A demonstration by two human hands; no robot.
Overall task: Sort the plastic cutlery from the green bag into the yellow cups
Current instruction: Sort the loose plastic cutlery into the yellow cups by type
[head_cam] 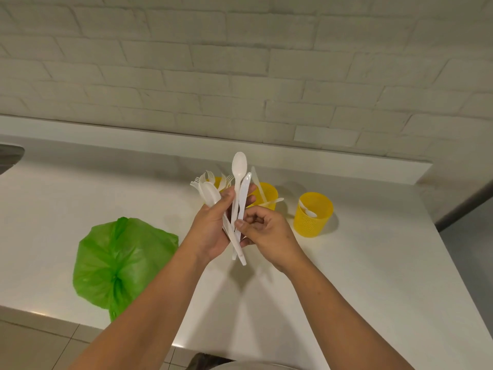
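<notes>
Step in hand: Judging by the pieces already in the cups, the sort was partway done. One piece was being singled out of the handful.
Left hand: The left hand (213,225) was raised over the white counter (373,276). Its grip was curled round a fanned bundle of white plastic cutlery (210,194), with forks and spoon bowls splaying toward 11 o'clock.
Right hand: The right hand (264,228) was at 3 o'clock of the left. Its grip was closed in a thumb-and-forefinger pinch on the handles where a long white plastic spoon (239,164) and a serrated white plastic knife (246,185) ran side by side. Which of the two it pinched could not be told.
Bag: The crumpled green plastic bag (120,260) lay on the counter at 8 o'clock of the hands, well apart from them, its contents hidden.
Right cup: A perforated yellow plastic cup (313,222) at 3 o'clock held small white spoons.
Middle cup: A second yellow perforated cup (268,192), at 1 o'clock just behind the fingers, held knife-like pieces, one upright and one across the rim.
Left cup: A third yellow cup (218,181) at 12 o'clock was mostly hidden by the bundle. Fork tines showed near it, but whether they stood in it or were in the hand was unclear.
Next move: It would call for drawing the pinched piece free without loosening the rest. It would then go toward 3 o'clock if a spoon, or 1 o'clock if a knife.
Risk: The slick handles could slide out of the fan together.
</notes>
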